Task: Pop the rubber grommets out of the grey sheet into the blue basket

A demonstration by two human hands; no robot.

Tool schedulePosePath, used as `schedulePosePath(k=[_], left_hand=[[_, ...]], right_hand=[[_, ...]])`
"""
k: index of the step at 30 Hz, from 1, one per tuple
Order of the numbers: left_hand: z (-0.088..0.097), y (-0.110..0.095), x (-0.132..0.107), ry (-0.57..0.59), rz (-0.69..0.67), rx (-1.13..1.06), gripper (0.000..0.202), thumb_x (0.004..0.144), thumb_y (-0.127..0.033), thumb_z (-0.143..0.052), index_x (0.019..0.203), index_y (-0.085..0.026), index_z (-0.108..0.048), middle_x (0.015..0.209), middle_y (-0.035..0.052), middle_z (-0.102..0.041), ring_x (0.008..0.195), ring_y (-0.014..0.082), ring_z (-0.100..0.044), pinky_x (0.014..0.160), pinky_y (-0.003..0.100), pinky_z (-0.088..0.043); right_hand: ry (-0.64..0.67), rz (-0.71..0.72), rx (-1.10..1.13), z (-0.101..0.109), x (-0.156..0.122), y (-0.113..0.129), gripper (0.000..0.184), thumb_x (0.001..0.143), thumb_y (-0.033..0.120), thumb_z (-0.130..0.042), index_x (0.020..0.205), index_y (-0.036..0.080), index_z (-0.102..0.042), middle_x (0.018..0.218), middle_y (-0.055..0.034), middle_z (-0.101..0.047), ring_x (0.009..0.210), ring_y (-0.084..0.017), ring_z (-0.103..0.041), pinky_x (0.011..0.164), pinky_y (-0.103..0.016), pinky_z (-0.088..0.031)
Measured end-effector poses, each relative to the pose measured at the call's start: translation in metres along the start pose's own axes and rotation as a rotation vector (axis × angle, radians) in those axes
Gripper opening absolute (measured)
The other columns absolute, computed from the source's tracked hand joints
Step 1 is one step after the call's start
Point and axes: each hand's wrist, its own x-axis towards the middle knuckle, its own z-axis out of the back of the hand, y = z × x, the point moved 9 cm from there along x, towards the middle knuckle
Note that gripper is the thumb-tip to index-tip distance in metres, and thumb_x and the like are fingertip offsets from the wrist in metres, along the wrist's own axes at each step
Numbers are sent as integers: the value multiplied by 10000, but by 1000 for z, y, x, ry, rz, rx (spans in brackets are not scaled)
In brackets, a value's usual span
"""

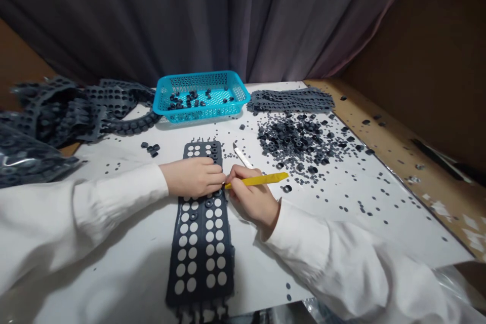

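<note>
A long black rubber sheet (200, 243) with rows of round holes lies on the white table, its length pointing away from me. White shows through most holes, and a few hold small black rings. Across its upper part rests my left hand (197, 177), fingers laid flat and holding nothing. At the sheet's right edge, close to the left fingertips, my right hand (252, 195) is closed around a slim yellow pen-like tool (266, 179). The tool's tip touches or nearly touches the sheet; the fingers partly hide this spot.
Behind stands a blue basket (205, 114) with some black pieces. To its right lie stacked perforated strips (292, 100), with a heap of black rings (294, 136) in front. Rubber sheets (64, 111) and a plastic bag (30, 154) crowd the left. A silvery strip (242, 155) lies beyond my right hand.
</note>
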Motion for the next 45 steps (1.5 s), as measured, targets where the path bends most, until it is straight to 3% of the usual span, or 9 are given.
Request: schedulePosePath(k=[5, 12, 20, 27, 36, 40, 45], left_hand=[[-1, 5, -13, -164, 110, 80, 200, 923, -134, -438, 851, -155, -623, 809, 45, -639, 715, 171, -503, 637, 306, -341], [-1, 7, -21, -232, 198, 42, 213, 942, -160, -410, 878, -170, -612, 826, 41, -652, 698, 159, -495, 612, 314, -324], [1, 10, -20, -189, 230, -29, 245, 953, -192, -384, 885, -178, -619, 856, 43, -667, 730, 168, -506, 637, 315, -334], [10, 11, -9, -85, 245, -107, 164, 890, -198, -526, 1005, -168, -639, 823, 49, -661, 778, 187, -547, 679, 315, -356], [10, -1, 10, 78, 147, 39, 165, 854, -126, -564, 698, -152, -612, 692, 37, -626, 665, 180, -525, 648, 328, -354], [8, -10, 12, 69, 57, 128, 189, 866, -110, -520, 713, -153, -622, 705, 52, -633, 677, 186, -531, 668, 321, -380], [5, -12, 4, -68, 66, 188, 307, 913, -95, -376, 738, -147, -623, 700, 68, -619, 643, 185, -511, 656, 322, -396]], right_hand=[[-11, 11, 8, 1, 0, 2, 208, 761, 108, -435, 586, 193, -509, 509, 23, -481, 534, -125, -432, 549, -246, -320], [-17, 3, 9, 1, 0, 3, 221, 752, 102, -434, 561, 194, -495, 507, 18, -486, 534, -128, -441, 547, -249, -324], [-3, -8, 65, 0, -1, -3, 193, 760, 124, -449, 595, 192, -524, 519, 21, -514, 537, -123, -467, 541, -234, -345], [-16, -56, 182, -1, -2, -15, 162, 746, 133, -459, 627, 184, -557, 535, 24, -545, 544, -120, -492, 545, -223, -365], [5, 24, 24, -1, 0, 2, 236, 736, 100, -432, 524, 202, -411, 502, 26, -484, 523, -119, -429, 527, -241, -314], [15, 50, 7, -3, 0, 1, 226, 750, 101, -432, 546, 199, -444, 528, 22, -498, 542, -121, -436, 550, -244, -322], [3, 52, -11, -2, 0, 2, 218, 751, 103, -434, 555, 198, -449, 535, 25, -509, 541, -121, -438, 556, -246, -321]])
